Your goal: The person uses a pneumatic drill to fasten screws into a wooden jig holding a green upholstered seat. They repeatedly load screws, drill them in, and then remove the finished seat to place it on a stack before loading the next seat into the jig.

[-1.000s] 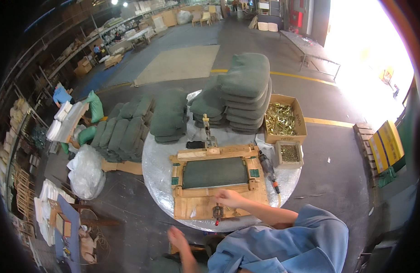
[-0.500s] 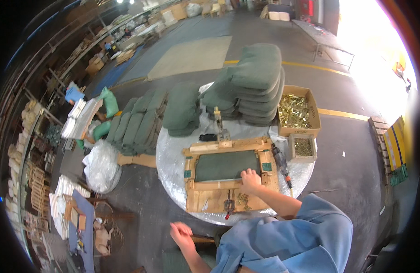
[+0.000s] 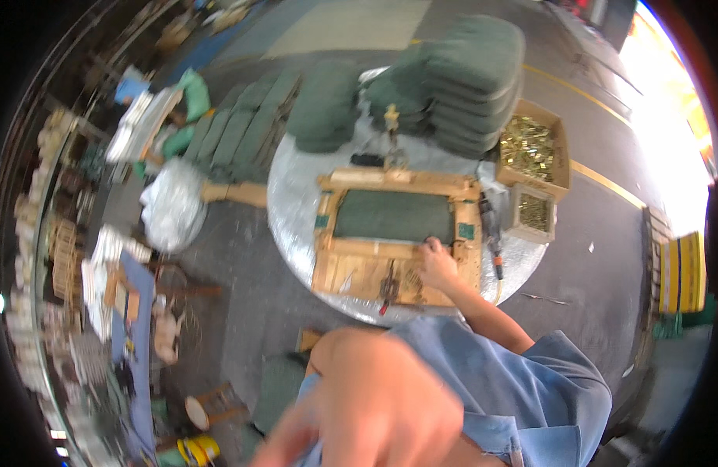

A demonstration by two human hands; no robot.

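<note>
A wooden frame jig (image 3: 336, 268) lies on a round table, with a dark green padded panel (image 3: 394, 215) set inside it. At the near edge of the panel, toward its right end, is my right hand (image 3: 438, 268). Its fingers are drawn together around a small dark spot too tiny to name. My left hand (image 3: 382, 405) is raised close to the camera, large and smeared by motion, and nothing shows in it. On the near board of the jig sit a toggle clamp (image 3: 389, 288) with a red tip and some small brass-coloured pieces (image 3: 411, 280).
A power tool (image 3: 491, 233) lies right of the jig. Beyond it stand a carton of brass-coloured metal parts (image 3: 528, 146) and a smaller box (image 3: 533, 214). Green cushions (image 3: 476, 70) are stacked at the table's far side. The round table (image 3: 289, 241) is wrapped in shiny plastic.
My left hand has come up from low beside my body to close before the camera. The view has tilted downward. My right hand stays at the panel's near edge.
</note>
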